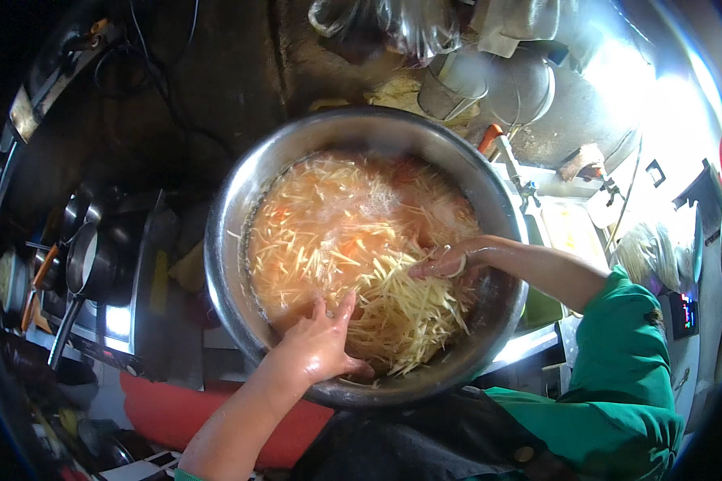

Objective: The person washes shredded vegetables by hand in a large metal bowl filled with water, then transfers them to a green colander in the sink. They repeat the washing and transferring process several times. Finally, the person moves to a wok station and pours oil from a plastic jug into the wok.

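Note:
Before me stands a large round stainless steel basin [228,240], filled with cloudy, orange-tinged liquid and many pale yellow vegetable shreds [301,240]. A few orange bits float among them. At the near right part of the basin, a thick heap of wet shreds [409,324] rises out of the liquid. My left hand [325,346], fingers spread, is at the heap's left edge, inside the near rim. My right hand [448,261] reaches in over the right rim and touches the top of the heap; shreds cling to it and some fingers are hidden, so its hold is unclear.
A dark pan [84,258] with a long handle lies at the left. A tap with an orange handle [490,137] is beyond the basin's right rim, near a light-coloured tray [568,231]. Plastic bags [418,27] hang at the top. A red surface [174,415] shows below left.

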Available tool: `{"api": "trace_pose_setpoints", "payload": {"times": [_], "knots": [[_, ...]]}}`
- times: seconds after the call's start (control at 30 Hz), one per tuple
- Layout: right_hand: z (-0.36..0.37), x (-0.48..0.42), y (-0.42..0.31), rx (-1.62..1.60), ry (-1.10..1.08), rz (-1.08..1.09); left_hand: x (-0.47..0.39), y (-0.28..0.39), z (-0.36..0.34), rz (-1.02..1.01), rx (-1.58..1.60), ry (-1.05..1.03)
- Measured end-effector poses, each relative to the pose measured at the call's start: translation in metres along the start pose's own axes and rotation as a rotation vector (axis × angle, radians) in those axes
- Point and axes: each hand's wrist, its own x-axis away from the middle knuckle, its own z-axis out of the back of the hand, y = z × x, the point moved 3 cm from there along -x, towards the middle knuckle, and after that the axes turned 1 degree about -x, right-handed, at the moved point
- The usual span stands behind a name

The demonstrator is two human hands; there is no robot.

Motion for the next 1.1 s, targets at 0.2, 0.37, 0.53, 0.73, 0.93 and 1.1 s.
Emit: {"api": "trace_pose_setpoints", "payload": {"times": [0.2, 0.37, 0.53, 0.73, 0.93, 1.1], "knots": [[0.006, -0.113, -0.022, 0.135, 0.007, 0.302, 0.001, -0.001, 0.002, -0.003, 0.131, -0.022], [-0.021, -0.173, -0.029, 0.24, 0.054, 0.483, -0.008, -0.006, -0.008, -0.02, 0.155, -0.022], [-0.044, -0.198, -0.032, 0.272, 0.083, 0.567, -0.012, -0.006, -0.009, -0.033, 0.058, 0.26], [-0.036, -0.181, -0.025, 0.276, 0.105, 0.603, -0.006, -0.002, 0.012, 0.015, 0.032, 0.453], [-0.007, -0.114, -0.024, 0.286, 0.125, 0.632, 0.014, 0.015, 0.049, -0.045, -0.02, 0.483], [0.033, -0.027, -0.028, 0.259, 0.172, 0.661, 0.033, 0.039, 0.086, -0.089, -0.182, 0.615]]}}
